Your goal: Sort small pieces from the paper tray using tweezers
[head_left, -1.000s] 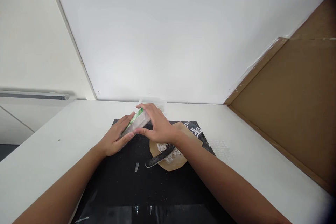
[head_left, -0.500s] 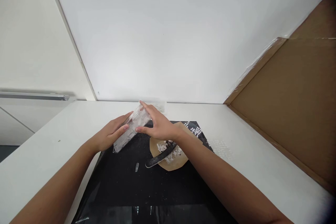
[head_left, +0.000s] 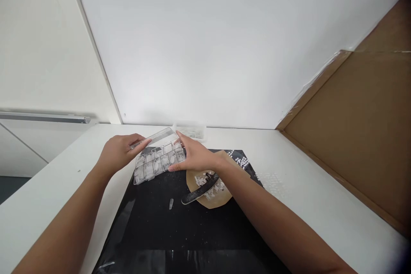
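Observation:
A clear compartment box [head_left: 157,165] of nail tips sits tilted over the far left of the black mat, its lid [head_left: 160,137] raised along the far side. My left hand [head_left: 123,152] pinches the lid's left end between thumb and fingers. Around the right end of the box my right hand [head_left: 192,154] is closed, thumb at the near edge and fingers at the far corner. One loose nail tip [head_left: 171,204] lies on the mat. Beside my right forearm, a dark nail file [head_left: 195,195] rests across a piece of brown paper [head_left: 221,202] with small white pieces on it.
Under these things the black mat [head_left: 154,227] covers the middle of the white table [head_left: 308,180]. A second clear box [head_left: 194,132] stands by the wall. White patterned marks [head_left: 242,160] show at the mat's far right corner. A brown cardboard panel [head_left: 359,137] rises on the right.
The box has gone from closed to open, its lid lifted and its compartments showing. My left hand has moved up and left with the lid, while my right hand stays on the box.

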### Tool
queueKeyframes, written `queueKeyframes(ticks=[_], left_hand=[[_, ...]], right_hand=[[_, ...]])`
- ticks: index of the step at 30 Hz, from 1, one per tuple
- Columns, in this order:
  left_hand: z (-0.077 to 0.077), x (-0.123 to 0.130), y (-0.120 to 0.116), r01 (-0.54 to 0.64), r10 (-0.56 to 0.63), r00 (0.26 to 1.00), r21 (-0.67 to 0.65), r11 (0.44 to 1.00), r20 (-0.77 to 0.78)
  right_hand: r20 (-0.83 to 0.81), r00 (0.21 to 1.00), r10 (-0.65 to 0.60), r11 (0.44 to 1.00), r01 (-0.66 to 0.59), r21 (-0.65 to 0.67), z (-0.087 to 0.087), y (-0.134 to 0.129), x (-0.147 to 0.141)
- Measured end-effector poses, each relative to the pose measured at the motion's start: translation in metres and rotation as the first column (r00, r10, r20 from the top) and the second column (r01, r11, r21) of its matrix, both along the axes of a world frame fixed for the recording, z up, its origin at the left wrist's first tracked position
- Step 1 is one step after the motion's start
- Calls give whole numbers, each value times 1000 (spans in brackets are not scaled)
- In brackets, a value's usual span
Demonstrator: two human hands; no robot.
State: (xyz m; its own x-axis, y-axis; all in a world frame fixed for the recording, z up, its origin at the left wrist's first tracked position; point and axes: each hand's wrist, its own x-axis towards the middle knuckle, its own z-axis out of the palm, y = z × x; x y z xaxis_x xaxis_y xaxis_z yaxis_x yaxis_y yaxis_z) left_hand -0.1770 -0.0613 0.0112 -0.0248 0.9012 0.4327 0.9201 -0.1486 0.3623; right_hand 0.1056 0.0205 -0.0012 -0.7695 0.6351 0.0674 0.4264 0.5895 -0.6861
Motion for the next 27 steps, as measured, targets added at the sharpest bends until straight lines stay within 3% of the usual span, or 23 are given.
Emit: queueKeyframes(ticks=[3,8,13,21,27], left_hand=[[-10,-5,3,-137,149,987,165,977,-63],[-31,-13,12,-142,179,980,326,935,-88],[-41,-15,17,-139,174,983,374,917,-61],[-45,-24,21,-80,81,997,401,913,13],[-55,-36,26,-146,151,988,259,955,-2]], right_hand=[[23,1000,13,1000,-14,19,0,-2,-4],[66,997,30,998,-34,52,0,-2,-6],[99,992,74,994,-82,75,5,3,4],[43,999,5,995,-9,96,31,5,25],[-16,1000,26,988,-24,154,55,3,40]])
